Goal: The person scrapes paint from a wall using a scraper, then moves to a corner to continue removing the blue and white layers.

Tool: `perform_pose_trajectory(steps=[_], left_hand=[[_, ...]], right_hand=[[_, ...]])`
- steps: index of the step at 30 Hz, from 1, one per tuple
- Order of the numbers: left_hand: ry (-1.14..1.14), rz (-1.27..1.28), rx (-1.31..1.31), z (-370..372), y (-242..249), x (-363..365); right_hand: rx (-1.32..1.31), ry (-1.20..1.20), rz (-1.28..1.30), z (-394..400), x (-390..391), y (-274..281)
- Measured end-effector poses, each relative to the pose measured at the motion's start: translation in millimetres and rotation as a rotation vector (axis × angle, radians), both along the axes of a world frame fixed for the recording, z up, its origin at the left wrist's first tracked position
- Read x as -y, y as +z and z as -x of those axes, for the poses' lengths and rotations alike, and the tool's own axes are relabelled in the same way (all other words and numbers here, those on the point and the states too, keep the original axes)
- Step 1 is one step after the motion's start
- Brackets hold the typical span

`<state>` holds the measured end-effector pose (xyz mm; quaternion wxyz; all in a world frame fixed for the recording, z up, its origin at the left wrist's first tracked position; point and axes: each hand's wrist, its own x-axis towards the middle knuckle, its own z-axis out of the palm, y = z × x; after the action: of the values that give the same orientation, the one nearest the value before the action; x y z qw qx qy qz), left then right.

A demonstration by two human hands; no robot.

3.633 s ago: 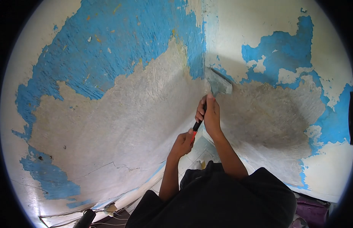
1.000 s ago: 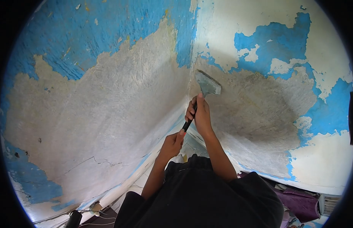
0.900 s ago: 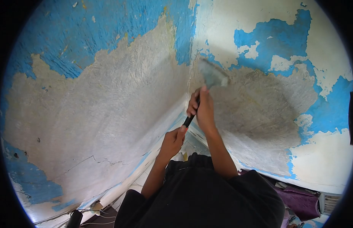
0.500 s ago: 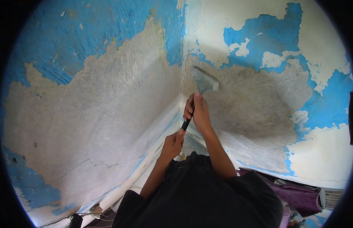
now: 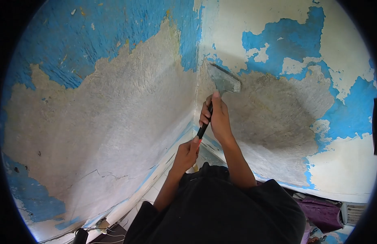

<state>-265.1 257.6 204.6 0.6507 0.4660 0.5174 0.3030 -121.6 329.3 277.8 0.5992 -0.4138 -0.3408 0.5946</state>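
Note:
Both my hands hold a long-handled scraper (image 5: 225,79) with a wide grey head and a black handle with a bit of red. My right hand (image 5: 219,118) wraps the handle just below the head, thumb pointing up along it. Lower down, my left hand (image 5: 187,155) is closed round the handle's end. The blade's edge lies against or very near the right wall, close to the corner, where bare grey plaster (image 5: 274,110) meets blue paint (image 5: 292,36). Whether it touches cannot be told.
The left wall carries flaking blue paint (image 5: 95,32) above a large bare grey patch (image 5: 115,110). Cream paint (image 5: 343,166) covers parts of the right wall. Purple material (image 5: 322,211) and a vent-like grille (image 5: 355,213) are at lower right; cables (image 5: 111,234) lie at lower left.
The scraper head has shifted slightly up and to the right along the right wall, with my right hand moving with it. My left hand has moved a little to the right.

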Motion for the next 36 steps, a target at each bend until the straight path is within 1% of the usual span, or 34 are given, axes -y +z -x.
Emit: perform_pose_trajectory(steps=[2, 5, 7, 8, 10, 14, 15, 16, 17, 19, 20, 22, 24, 25, 27, 29, 30, 31, 33, 36], left_hand=[[0.015, -0.01, 0.024, 0.8, -7.0, 6.7], [0.005, 0.069, 0.017, 0.7, -26.9, 6.0], [-0.012, 0.049, 0.05, -5.0, -5.0, -2.2], [-0.015, 0.048, 0.065, -5.4, 2.0, -2.0], [0.006, 0.033, 0.057, -1.1, -3.2, 0.6], [0.012, -0.07, 0.002, 9.6, -34.6, -2.6], [0.006, -0.034, -0.001, 11.4, -35.9, -2.8], [0.002, -0.004, -0.003, 12.0, -35.9, -5.8], [0.001, 0.027, -0.005, 12.2, -35.5, -8.5], [-0.017, 0.003, 0.033, 11.0, -3.9, -17.2], [-0.028, -0.005, 0.053, 10.0, 6.3, -19.5], [-0.017, -0.008, 0.048, 12.5, 0.7, -17.8], [-0.004, -0.026, 0.007, 13.9, -17.7, -11.8], [-0.006, -0.018, -0.004, 14.3, -23.2, -9.7], [-0.012, 0.0, -0.029, 14.0, -30.4, -7.3], [-0.02, -0.007, -0.022, 10.9, -2.6, -15.4], [-0.023, -0.008, -0.02, 11.8, 6.0, -16.0], [-0.012, -0.038, -0.045, 14.7, 2.8, -13.3], [0.005, -0.117, -0.085, 17.8, -6.6, -15.9], [-0.087, -0.024, 0.083, 22.3, -22.0, -7.4]], right_hand=[[-0.007, 0.002, 0.01, 2.8, 0.3, -15.2], [0.019, -0.002, -0.001, 2.3, -1.2, -31.0], [0.051, 0.002, -0.053, 1.0, -2.6, -21.5], [0.053, -0.002, -0.038, 1.5, -2.6, -13.4], [0.059, -0.011, -0.005, 2.1, -4.9, 3.5], [-0.013, -0.003, 0.021, 8.5, -5.4, -34.0], [-0.015, -0.003, 0.044, 11.6, -6.2, -38.1], [-0.015, -0.001, 0.061, 12.4, -8.5, -38.9], [-0.002, 0.008, 0.001, 9.5, -13.8, -37.1], [0.02, 0.025, -0.098, 9.3, -17.6, -8.5], [0.021, 0.029, -0.076, 10.1, -15.5, -2.9], [0.024, 0.033, -0.052, 10.8, -16.1, 5.8], [-0.005, 0.033, 0.003, 9.5, -12.9, -26.1], [-0.021, 0.035, 0.033, 10.4, -10.8, -33.6], [-0.029, 0.057, 0.001, 7.6, -13.5, -34.3], [-0.032, 0.074, -0.006, 7.2, -13.9, -20.4], [-0.028, 0.083, -0.003, 7.4, -16.7, -3.9], [-0.022, 0.092, -0.006, 7.7, -18.3, 4.0], [-0.069, 0.088, -0.021, 8.1, -18.9, -11.5], [-0.056, 0.093, -0.011, 5.2, -15.5, -30.4]])
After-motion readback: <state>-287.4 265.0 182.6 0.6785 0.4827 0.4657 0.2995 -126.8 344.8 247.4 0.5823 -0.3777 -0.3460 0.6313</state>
